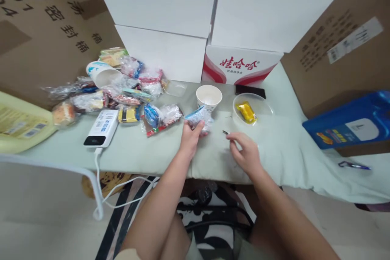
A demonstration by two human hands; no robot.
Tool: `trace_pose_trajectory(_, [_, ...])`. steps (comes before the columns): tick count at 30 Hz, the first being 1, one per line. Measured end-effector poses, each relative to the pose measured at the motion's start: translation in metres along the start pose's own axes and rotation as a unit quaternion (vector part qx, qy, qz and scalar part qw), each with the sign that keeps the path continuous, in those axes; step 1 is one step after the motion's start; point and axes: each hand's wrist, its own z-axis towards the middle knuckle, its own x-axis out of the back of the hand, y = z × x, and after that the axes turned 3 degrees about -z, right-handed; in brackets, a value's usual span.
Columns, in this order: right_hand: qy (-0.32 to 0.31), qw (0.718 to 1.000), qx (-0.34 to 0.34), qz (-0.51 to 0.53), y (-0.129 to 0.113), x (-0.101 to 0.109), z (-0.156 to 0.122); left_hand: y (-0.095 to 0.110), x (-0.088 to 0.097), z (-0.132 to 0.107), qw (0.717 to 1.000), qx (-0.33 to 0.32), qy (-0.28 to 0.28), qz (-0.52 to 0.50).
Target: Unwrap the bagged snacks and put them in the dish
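Note:
My left hand (190, 138) is closed on a small blue and clear snack packet (199, 118), held on the table just in front of a white paper cup (209, 97). My right hand (245, 152) is pinched on a small dark metal tool (225, 132), whose tip points toward the packet. To the right of the cup, a clear plastic bowl (263, 107) holds a yellow wrapped snack (246, 112).
A heap of wrapped snacks (122, 89) and a tipped paper cup (102, 74) lie at the left, with a white power bank (102, 128) and its cable. White cartons (189, 12) and a red-printed box (240, 67) stand behind. A blue bottle (350, 124) lies right.

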Motion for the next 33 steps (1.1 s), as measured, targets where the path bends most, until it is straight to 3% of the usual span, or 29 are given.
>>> trace_pose_trajectory(4, [-0.015,0.985,-0.058,-0.164,0.051,0.018,-0.019,0.001,-0.001,0.003,0.999,0.046,0.004,-0.014])
trace_pose_trajectory(7, [-0.070,0.975,-0.080,-0.195,0.072,0.017,-0.024,0.000,-0.002,0.006,0.997,0.067,-0.029,-0.040])
trace_pose_trajectory(9, [-0.086,0.974,-0.106,-0.180,0.076,0.017,-0.022,-0.003,-0.003,0.010,0.998,0.039,-0.036,-0.018])
trace_pose_trajectory(11, [-0.087,0.977,-0.141,-0.137,0.072,0.020,-0.019,-0.009,-0.003,0.014,0.999,-0.023,-0.028,0.019])
trace_pose_trajectory(14, [-0.093,0.979,-0.183,0.010,0.056,0.023,-0.014,-0.019,-0.001,0.017,0.992,-0.095,-0.023,0.074])
trace_pose_trajectory(18, [-0.152,0.949,-0.198,0.193,0.032,0.022,-0.009,-0.027,0.001,0.012,0.982,-0.093,-0.059,0.154])
trace_pose_trajectory(22, [-0.181,0.927,-0.225,0.240,0.020,0.014,-0.006,-0.030,0.000,0.005,0.977,-0.073,-0.104,0.174])
trace_pose_trajectory(25, [-0.169,0.941,-0.213,0.200,0.018,0.008,-0.006,-0.027,-0.003,0.004,0.985,-0.057,-0.098,0.127])
trace_pose_trajectory(29, [-0.192,0.958,-0.189,0.099,0.022,0.009,-0.008,-0.009,0.001,0.007,0.997,-0.067,-0.026,0.017])
trace_pose_trajectory(33, [-0.171,0.964,-0.190,-0.073,0.036,0.015,-0.009,0.002,0.009,0.007,0.994,-0.088,0.004,0.059])
